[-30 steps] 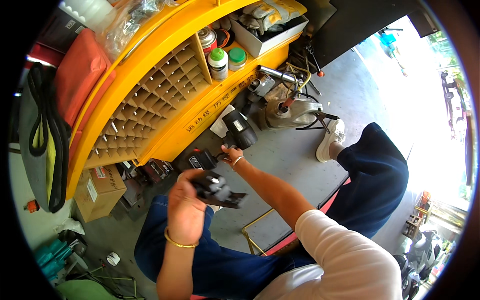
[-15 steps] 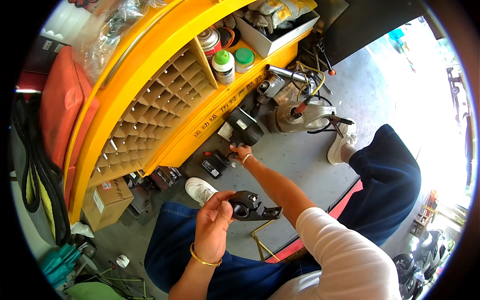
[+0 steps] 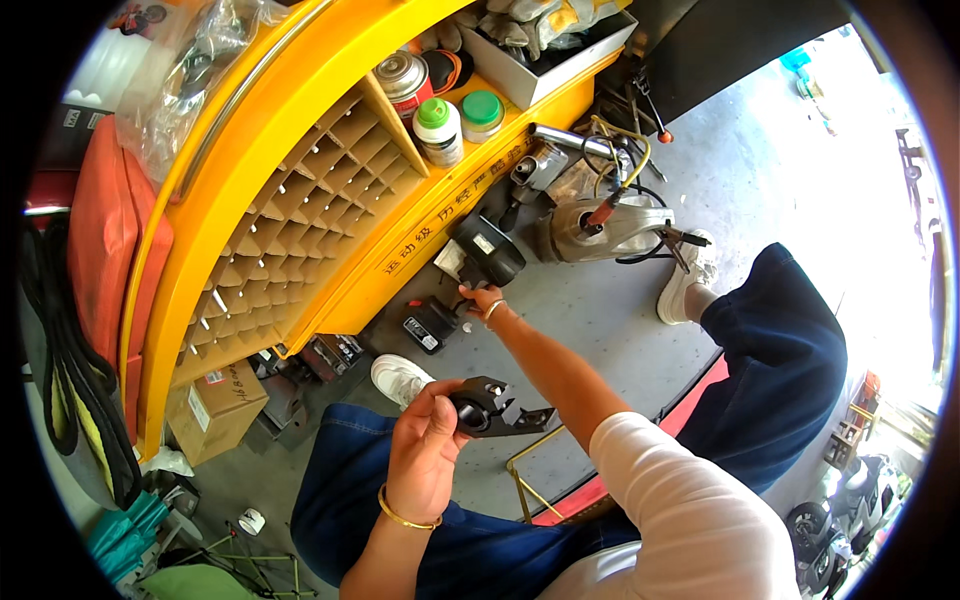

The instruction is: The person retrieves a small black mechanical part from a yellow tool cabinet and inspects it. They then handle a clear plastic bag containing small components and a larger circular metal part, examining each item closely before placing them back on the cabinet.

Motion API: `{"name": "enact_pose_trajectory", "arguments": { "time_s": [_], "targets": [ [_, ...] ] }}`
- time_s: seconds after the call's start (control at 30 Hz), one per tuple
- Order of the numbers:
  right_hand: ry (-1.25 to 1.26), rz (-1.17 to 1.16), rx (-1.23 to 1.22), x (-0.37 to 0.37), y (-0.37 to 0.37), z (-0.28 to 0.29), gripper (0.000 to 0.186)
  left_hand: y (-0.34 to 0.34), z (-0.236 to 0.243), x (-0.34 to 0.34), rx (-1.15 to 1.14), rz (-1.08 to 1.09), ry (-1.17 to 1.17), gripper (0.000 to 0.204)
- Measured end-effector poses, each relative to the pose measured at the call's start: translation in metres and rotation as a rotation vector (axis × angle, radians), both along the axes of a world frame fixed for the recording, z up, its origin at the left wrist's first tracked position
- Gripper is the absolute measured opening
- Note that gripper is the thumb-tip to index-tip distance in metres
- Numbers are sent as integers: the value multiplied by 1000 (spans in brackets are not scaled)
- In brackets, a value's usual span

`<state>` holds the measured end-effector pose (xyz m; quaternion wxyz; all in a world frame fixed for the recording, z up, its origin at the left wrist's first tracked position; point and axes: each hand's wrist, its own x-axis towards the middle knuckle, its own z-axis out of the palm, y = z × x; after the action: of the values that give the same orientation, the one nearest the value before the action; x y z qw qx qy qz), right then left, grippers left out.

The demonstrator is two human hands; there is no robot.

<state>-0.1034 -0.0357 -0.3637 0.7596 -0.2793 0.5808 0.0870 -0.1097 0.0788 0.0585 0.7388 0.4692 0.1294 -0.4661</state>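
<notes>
Head view: a black bracket (image 3: 495, 425) is pinched between the left hand's (image 3: 422, 450) thumb and fingers, beside the left knee (image 3: 350, 440). Farther out, the right hand's (image 3: 484, 302) fingers curl around a black power tool's (image 3: 492, 252) handle, near the yellow shelf's (image 3: 352, 308) lower edge; grey floor (image 3: 590, 315) stretches rightward.

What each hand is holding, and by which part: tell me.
The left hand holds a black clamp-like part by its rounded end. The right hand seems to grip a black pistol-style power tool by its handle, though the hold is partly hidden.
</notes>
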Motion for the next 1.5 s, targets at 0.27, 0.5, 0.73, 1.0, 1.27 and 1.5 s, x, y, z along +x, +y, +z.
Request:
{"name": "enact_pose_trajectory", "arguments": {
  "time_s": [0.27, 0.5, 0.73, 1.0, 1.27, 1.5],
  "targets": [
    [183, 101, 23, 13, 1, 54, 67, -23, -1, 1, 28, -55, -35, 32],
    [-704, 507, -202, -39, -12, 225, 45, -56, 17, 4, -99, -39, -70, 28],
    [-1941, 1385, -1365, 34, -206, 355, 17, -76, 36, 24, -249, 101, -143, 33],
    [-139, 319, -959, 155, -360, 386, 33, -94, 32, 28, -198, 85, -96, 29],
    [-133, 748, -1155, 210, -385, 320, 41, -99, 26, 29, -152, 61, -100, 27],
    [-207, 460, -970, 226, -378, 328, 42, -98, 21, 31, -158, 37, -80, 28]
  ]
}}
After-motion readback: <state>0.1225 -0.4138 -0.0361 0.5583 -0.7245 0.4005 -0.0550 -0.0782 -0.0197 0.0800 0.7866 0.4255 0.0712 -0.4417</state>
